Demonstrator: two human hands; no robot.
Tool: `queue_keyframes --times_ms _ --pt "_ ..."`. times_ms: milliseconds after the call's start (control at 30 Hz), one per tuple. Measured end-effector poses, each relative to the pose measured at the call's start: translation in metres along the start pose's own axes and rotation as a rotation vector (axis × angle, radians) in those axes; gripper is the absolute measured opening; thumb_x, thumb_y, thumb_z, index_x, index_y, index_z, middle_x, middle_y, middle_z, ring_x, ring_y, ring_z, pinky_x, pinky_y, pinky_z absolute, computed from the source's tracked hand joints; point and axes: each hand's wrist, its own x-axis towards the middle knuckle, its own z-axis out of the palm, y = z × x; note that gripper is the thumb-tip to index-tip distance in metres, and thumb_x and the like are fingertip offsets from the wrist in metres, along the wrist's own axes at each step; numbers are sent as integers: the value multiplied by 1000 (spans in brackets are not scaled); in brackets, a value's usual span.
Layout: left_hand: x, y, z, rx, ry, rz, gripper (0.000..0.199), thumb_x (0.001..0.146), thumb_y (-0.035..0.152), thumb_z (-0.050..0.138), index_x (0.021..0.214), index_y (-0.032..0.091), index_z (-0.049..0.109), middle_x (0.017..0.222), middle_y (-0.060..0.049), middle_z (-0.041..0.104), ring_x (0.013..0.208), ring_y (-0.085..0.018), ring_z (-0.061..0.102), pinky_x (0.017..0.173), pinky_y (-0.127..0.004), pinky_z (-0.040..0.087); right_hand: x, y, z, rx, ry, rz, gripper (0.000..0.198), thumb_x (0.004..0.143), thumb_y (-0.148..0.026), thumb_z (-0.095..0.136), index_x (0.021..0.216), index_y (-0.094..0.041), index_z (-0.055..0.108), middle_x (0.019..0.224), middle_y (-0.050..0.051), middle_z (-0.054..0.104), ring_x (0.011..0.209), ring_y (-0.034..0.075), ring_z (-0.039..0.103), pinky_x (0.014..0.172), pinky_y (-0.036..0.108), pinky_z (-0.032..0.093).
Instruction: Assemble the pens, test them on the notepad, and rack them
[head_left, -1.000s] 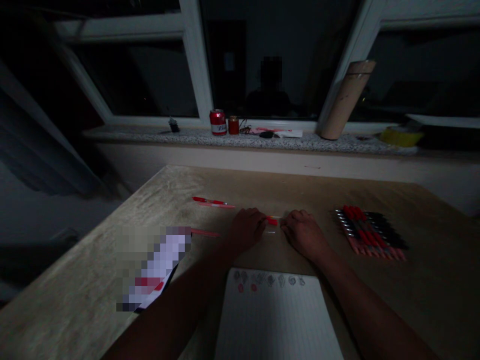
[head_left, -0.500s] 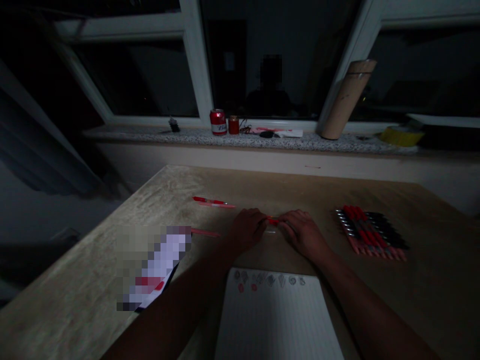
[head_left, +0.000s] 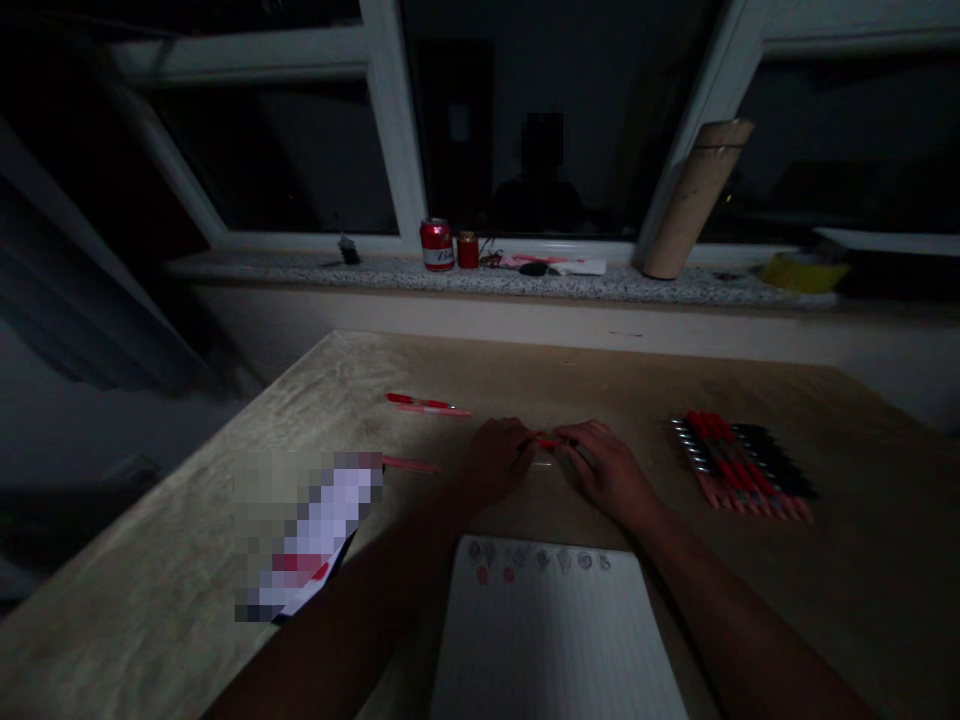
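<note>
Between my two hands lies a red pen piece (head_left: 546, 443), held just above the table. My left hand (head_left: 499, 455) is closed with its fingertips on the left end of the pen. My right hand (head_left: 604, 460) pinches the other end. Much of the pen is hidden by the fingers. A thin clear strip or tube (head_left: 541, 464) rests on the table just below it. Nearer me lies a lined notepad (head_left: 555, 640), with a row of dark scribbled marks and two red ones at its top.
Rows of red and black pens (head_left: 739, 465) lie at the right. A red pen (head_left: 420, 401) and pink pieces lie at the back left, near a phone (head_left: 337, 510). On the windowsill stand a red can (head_left: 437, 245), a small red jar (head_left: 467, 250) and a tall wooden-looking cylinder (head_left: 697, 200).
My right fingers have shifted slightly on the pen. My left hand stays almost in place, and the other things have not moved.
</note>
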Motion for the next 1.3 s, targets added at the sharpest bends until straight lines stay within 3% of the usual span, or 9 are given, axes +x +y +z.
queue_keyframes --times_ms 667,1300 --pt "-1 3 -3 -33 -38 48 31 92 35 37 103 18 60 93 -7 62 88 -18 54 82 -32 39 0 -3 1 16 -28 1 23 91 -27 44 104 -19 61 92 8 65 86 19 57 80 34 46" --pt "2 2 -1 121 -63 -51 47 90 53 34 100 20 66 81 -5 62 77 -18 56 74 -31 39 -1 -7 2 92 19 -68 27 90 -17 45 113 -23 57 95 7 65 87 18 60 78 33 50"
